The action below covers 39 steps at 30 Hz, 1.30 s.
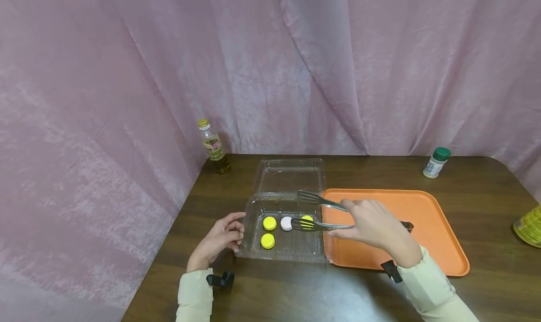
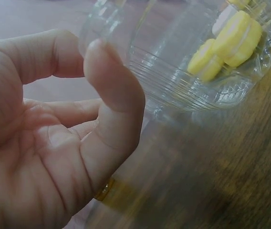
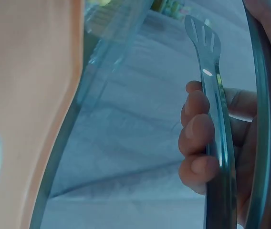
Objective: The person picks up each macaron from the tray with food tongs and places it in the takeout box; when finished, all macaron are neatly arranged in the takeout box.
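Note:
My right hand [image 1: 374, 223] grips a pair of metal tongs [image 3: 214, 109], its fingers curled round one arm. The slotted ends spread apart over the right part of a clear plastic container [image 1: 296, 249], with nothing between them. Inside the container lie a yellow macaron [image 1: 269, 223], another yellow macaron [image 1: 267, 241] nearer me and a white macaron [image 1: 286, 223]. One more yellow macaron [image 1: 307, 218] is partly hidden behind the lower tong end. My left hand [image 1: 220, 240] holds the container's left rim between thumb and fingers. The container's lid [image 1: 291, 176] stands open at the back.
An orange tray [image 1: 435, 237] lies right against the container, under my right hand. Behind stand an oil bottle [image 1: 215, 148] at left and a green-capped shaker [image 1: 436, 163] at right. A yellow-green container [image 1: 530, 226] sits at the right edge. Pink curtain [image 1: 262, 68] hangs behind the wooden table [image 1: 274, 289].

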{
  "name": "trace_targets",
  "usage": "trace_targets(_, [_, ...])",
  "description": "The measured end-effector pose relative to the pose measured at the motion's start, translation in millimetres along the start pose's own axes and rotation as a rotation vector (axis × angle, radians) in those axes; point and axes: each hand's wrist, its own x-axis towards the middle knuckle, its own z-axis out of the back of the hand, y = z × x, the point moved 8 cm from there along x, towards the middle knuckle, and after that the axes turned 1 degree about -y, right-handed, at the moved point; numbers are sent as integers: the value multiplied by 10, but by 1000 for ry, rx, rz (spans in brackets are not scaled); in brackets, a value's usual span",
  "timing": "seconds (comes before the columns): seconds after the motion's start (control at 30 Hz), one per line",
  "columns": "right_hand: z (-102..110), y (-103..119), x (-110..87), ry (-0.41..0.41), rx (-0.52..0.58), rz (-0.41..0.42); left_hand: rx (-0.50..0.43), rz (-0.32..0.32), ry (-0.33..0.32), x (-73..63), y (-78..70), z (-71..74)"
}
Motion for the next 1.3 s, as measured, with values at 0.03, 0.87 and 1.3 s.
trace_targets(0.03, [3, -31, -27, 1, -5, -11, 1, 1, -1, -7, 7, 3])
trace_targets(0.87, [188, -699, -772, -62, -91, -130, -18, -8, -1, -16, 18, 7])
trace_targets(1.3, [171, -1014, -1178, 29, -142, -226, 0, -7, 8, 10, -16, -5])
